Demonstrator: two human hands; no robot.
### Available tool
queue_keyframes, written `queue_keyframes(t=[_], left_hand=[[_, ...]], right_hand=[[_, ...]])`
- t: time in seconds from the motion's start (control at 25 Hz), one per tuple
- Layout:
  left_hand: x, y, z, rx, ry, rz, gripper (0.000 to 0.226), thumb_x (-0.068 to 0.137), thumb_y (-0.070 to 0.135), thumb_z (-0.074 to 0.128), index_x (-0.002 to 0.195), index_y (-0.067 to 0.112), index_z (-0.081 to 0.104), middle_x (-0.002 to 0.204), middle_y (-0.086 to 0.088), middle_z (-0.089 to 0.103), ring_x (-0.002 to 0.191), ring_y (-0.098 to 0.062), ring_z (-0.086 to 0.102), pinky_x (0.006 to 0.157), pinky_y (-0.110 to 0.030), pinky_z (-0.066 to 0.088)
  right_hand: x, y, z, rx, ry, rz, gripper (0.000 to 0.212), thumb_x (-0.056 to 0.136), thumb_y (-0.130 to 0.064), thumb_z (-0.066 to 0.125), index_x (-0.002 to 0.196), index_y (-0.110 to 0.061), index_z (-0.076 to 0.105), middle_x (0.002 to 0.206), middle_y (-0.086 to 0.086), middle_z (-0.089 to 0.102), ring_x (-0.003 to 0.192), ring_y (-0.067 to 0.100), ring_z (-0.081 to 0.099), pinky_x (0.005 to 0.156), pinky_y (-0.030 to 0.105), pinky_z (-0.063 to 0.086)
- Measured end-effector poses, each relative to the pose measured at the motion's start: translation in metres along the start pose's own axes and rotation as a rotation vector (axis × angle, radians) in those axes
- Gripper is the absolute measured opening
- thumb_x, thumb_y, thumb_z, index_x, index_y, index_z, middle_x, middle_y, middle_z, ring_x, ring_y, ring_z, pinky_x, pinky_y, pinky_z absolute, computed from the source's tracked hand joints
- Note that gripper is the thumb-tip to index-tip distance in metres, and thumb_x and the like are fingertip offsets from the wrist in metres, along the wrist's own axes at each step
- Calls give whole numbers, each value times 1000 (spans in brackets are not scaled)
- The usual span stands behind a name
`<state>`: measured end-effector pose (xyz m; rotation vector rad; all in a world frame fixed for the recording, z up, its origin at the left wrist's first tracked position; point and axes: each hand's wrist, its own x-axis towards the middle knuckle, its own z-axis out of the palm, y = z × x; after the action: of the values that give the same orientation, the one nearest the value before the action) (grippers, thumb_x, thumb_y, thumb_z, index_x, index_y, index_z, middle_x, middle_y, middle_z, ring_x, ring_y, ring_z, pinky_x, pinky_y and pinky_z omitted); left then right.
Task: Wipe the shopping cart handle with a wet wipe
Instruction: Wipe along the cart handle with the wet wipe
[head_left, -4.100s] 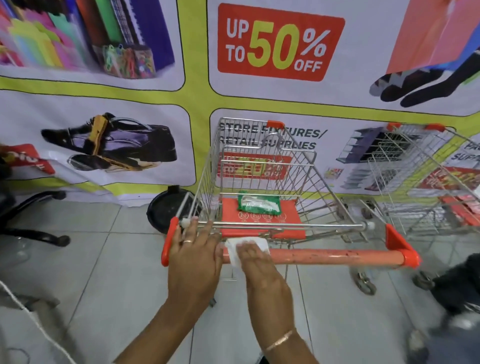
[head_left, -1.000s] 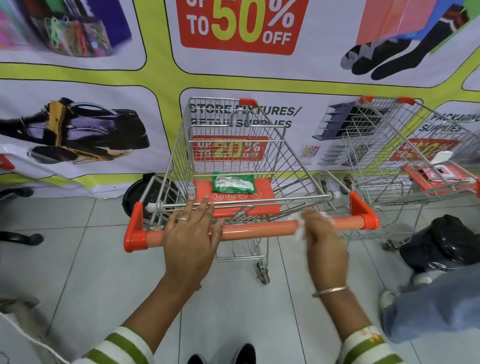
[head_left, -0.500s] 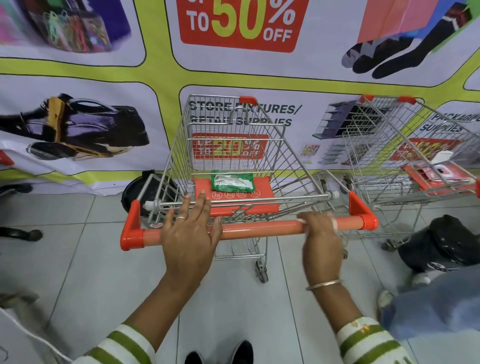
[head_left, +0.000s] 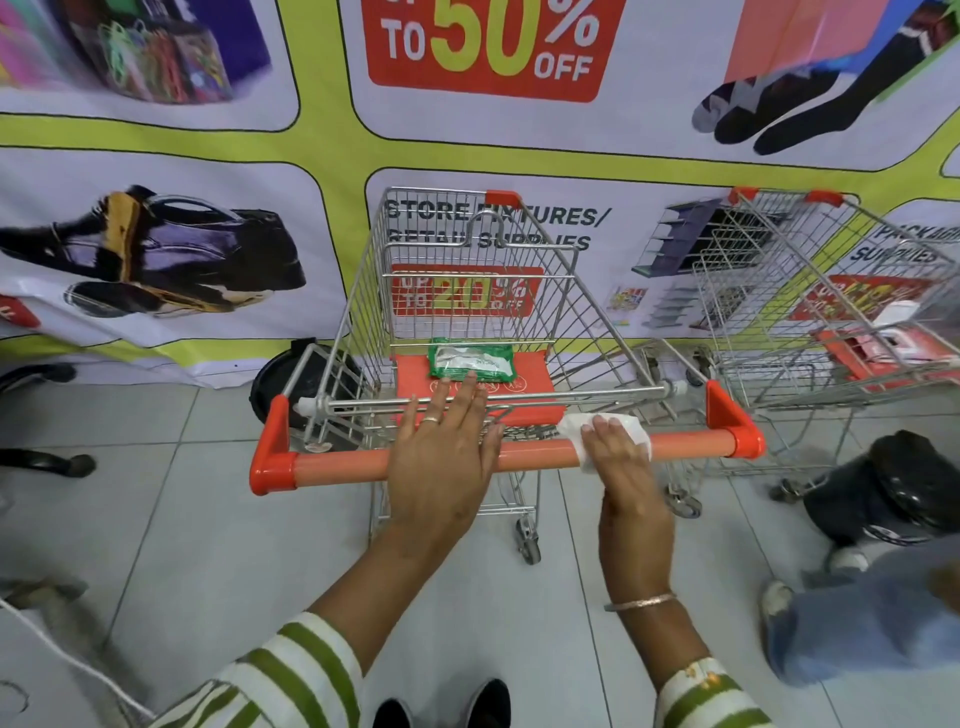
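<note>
A wire shopping cart (head_left: 358, 291) stands in front of me with an orange handle (head_left: 343, 465) running left to right. My left hand (head_left: 441, 457) lies flat on the handle's middle, fingers spread forward over the bar. My right hand (head_left: 618, 462) presses a white wet wipe (head_left: 631, 427) onto the handle right of centre; the wipe drapes over the bar under my fingers. A green pack of wipes (head_left: 470, 361) lies on the red child seat (head_left: 530, 389) inside the cart.
A second wire cart (head_left: 810, 291) stands to the right, close to the handle's right end. A person's shoe and blue trouser leg (head_left: 852, 618) with a black bag (head_left: 883, 488) sit at lower right. A black round object (head_left: 291, 384) lies left of the cart. A banner wall is behind.
My right hand has slid left along the handle from near its right end, and the wipe now shows spread under the fingers. My left hand stays on the middle.
</note>
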<state>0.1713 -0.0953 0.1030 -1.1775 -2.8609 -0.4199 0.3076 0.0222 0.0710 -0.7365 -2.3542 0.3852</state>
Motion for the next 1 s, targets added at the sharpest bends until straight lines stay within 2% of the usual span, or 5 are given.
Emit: queue_keyframes(t=[0.2, 0.44, 0.6, 0.8, 1.0], left_hand=[[-1, -2, 5, 50, 5, 1, 48, 96, 40, 26, 136, 20, 41, 146, 3, 41, 138, -18, 33, 115, -39, 20], [-3, 0, 2, 20, 34, -31, 46, 93, 37, 30, 126, 16, 54, 137, -1, 54, 130, -23, 45, 111, -44, 29], [-3, 5, 2, 42, 41, -26, 46, 93, 37, 29, 126, 18, 55, 134, 0, 56, 128, -22, 48, 110, -43, 30], [-4, 4, 0, 45, 80, -14, 40, 90, 33, 38, 117, 17, 62, 125, -2, 63, 120, -25, 56, 105, -45, 38], [-5, 6, -1, 48, 73, -10, 41, 91, 34, 37, 118, 16, 62, 125, -2, 64, 120, -25, 56, 105, -45, 38]], right_hand=[[13, 41, -19, 15, 146, 103, 40, 81, 22, 48, 111, -1, 62, 118, 6, 59, 114, 30, 58, 109, 37, 36], [9, 2, -8, 136, -10, -95, 44, 76, 22, 54, 107, -7, 66, 115, 6, 65, 111, 10, 57, 108, 19, 32], [30, 47, -49, 125, 9, 87, 37, 70, 21, 64, 100, 0, 67, 108, 13, 67, 101, 27, 64, 98, 3, 32], [37, 29, -40, 160, -155, -5, 31, 67, 15, 71, 95, 0, 70, 98, 17, 72, 96, 24, 66, 90, 20, 42], [51, 41, -50, 153, -179, 78, 31, 64, 12, 74, 92, -2, 71, 93, 18, 73, 89, 26, 65, 81, 16, 41]])
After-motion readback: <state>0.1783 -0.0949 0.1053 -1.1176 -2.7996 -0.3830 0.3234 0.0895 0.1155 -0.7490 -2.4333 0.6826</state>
